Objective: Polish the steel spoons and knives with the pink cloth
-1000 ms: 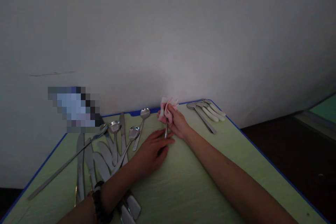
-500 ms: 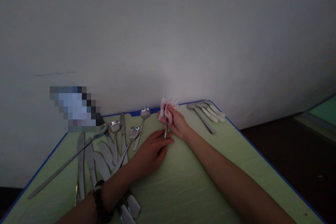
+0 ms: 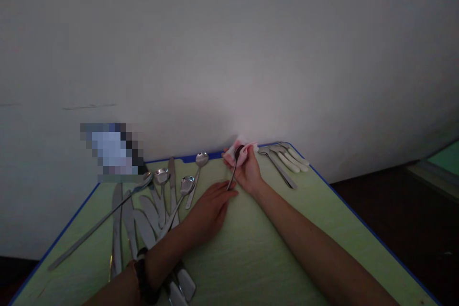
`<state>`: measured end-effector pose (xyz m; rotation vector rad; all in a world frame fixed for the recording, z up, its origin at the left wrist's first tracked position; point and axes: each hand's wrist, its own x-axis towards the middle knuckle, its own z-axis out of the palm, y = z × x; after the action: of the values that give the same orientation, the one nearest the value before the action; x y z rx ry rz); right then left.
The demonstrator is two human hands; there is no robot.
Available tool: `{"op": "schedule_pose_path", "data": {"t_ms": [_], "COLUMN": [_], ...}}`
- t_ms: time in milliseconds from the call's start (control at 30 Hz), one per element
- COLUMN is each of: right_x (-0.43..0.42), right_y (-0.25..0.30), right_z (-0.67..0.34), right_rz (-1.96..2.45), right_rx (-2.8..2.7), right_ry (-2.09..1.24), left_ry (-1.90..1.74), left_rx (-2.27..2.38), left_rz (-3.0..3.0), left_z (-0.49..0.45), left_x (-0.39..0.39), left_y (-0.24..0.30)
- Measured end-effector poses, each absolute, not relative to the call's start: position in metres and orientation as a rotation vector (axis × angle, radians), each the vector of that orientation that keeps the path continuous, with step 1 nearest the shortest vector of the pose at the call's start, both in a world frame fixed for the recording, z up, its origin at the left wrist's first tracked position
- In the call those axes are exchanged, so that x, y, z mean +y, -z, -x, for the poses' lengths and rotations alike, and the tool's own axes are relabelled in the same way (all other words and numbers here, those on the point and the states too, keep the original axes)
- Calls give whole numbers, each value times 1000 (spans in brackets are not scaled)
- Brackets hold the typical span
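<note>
My right hand holds a crumpled pink cloth near the table's far edge. A small metal spoon lies with its bowl on the cloth and its handle running back toward me. My left hand pinches the end of that handle, fingers closed on it, palm low over the green table. A dark band sits on my left wrist.
Several spoons and knives lie scattered to the left of my left arm, including one long-handled spoon. A few white-handled and metal utensils rest at the far right corner. A white wall stands behind; dark floor lies to the right.
The cloth has opened out from around the spoon, so the spoon's bowl now shows on top of it. Both hands have stayed close together.
</note>
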<state>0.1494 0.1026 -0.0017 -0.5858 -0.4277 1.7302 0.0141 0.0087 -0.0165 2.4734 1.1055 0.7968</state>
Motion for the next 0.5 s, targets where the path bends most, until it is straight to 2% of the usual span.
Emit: {"op": "schedule_pose_path", "data": {"t_ms": [167,500], "right_x": [102,98], "right_y": [1,10], "right_z": [-149,-142], "right_rz": [528,681], "right_rx": [-494,-813], "right_ry": [-1716,-1666], "left_ry": [-811,-742], "left_rx": [1093,1094], "left_rz": [-2472,-2483], "left_z": [-16,-16], "left_x": [8,9], "left_y": [14,11]}}
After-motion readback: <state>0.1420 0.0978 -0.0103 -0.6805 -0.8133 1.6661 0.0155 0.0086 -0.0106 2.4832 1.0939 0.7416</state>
